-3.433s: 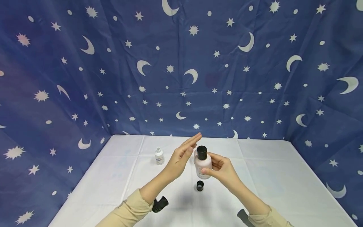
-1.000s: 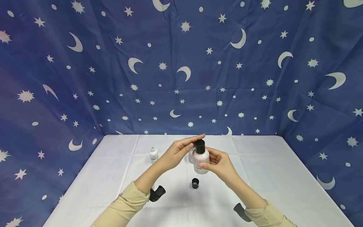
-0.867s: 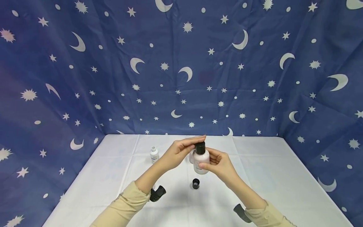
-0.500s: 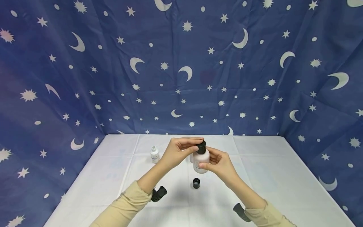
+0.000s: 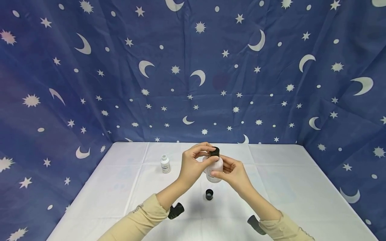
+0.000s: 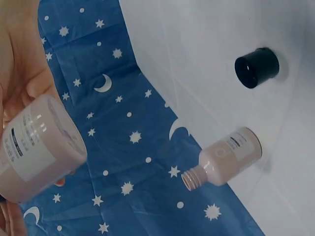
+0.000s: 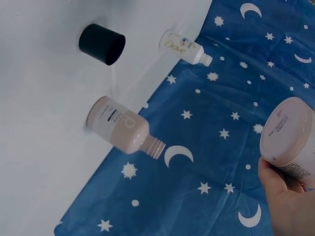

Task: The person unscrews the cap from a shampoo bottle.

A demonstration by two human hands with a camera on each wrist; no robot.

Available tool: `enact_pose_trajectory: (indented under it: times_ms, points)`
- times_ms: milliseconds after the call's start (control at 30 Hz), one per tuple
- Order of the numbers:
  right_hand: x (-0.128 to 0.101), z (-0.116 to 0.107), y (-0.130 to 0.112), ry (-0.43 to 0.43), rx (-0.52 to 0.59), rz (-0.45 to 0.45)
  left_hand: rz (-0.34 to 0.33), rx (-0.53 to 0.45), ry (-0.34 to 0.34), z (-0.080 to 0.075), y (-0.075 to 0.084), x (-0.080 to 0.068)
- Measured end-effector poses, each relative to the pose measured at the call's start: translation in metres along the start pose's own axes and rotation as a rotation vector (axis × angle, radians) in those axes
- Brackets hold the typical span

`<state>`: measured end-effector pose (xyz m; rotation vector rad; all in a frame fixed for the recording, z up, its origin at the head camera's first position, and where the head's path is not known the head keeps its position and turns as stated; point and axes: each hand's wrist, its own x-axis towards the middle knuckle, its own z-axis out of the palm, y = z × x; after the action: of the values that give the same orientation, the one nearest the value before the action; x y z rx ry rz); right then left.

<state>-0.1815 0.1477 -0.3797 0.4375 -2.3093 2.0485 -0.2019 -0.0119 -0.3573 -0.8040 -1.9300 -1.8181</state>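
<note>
1. The left hand (image 5: 193, 164) has its fingers curled; thumb and fingertips pinch the black cap (image 5: 214, 152) that sits on top of the pink bottle (image 5: 214, 168).
2. The right hand (image 5: 232, 174) grasps the body of this pink bottle, with the thumb on the front and the other fingers bent around the far side.
3. The bottle is held in the air above the white table (image 5: 286, 187), near its middle, almost upright.
4. Both forearms, in beige sleeves, come from the near edge and meet at the bottle; the left wrist is bent, so the hand comes over the cap from the side.
5. There are two pink bottles: the held one, and a second pink bottle (image 7: 120, 126) without cap that stands on the table behind the hands.
6. There is one small white bottle (image 5: 165, 164), standing to the left of the hands.
7. There are two black caps: the pinched one, and a loose cap (image 5: 209, 194) that lies on the table below the hands.
</note>
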Motion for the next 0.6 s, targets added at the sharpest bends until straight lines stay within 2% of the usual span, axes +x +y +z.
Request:
enact_pose_trajectory:
  times_ms: [100, 233, 467, 600]
  points:
    - [0.000, -0.002, 0.002, -0.003, -0.007, 0.010, -0.015, 0.025, 0.021, 0.005, 0.001, 0.000]
    - [0.001, -0.003, 0.002, -0.015, -0.010, 0.021, -0.027, 0.051, 0.016, 0.006, 0.001, 0.002]
    - [0.003, -0.004, 0.001, -0.035, -0.006, 0.007, 0.001, 0.100, -0.037, 0.002, -0.001, 0.003]
    - [0.005, -0.005, 0.002, -0.053, -0.013, -0.003, 0.019, 0.054, -0.113, -0.008, -0.005, 0.004]
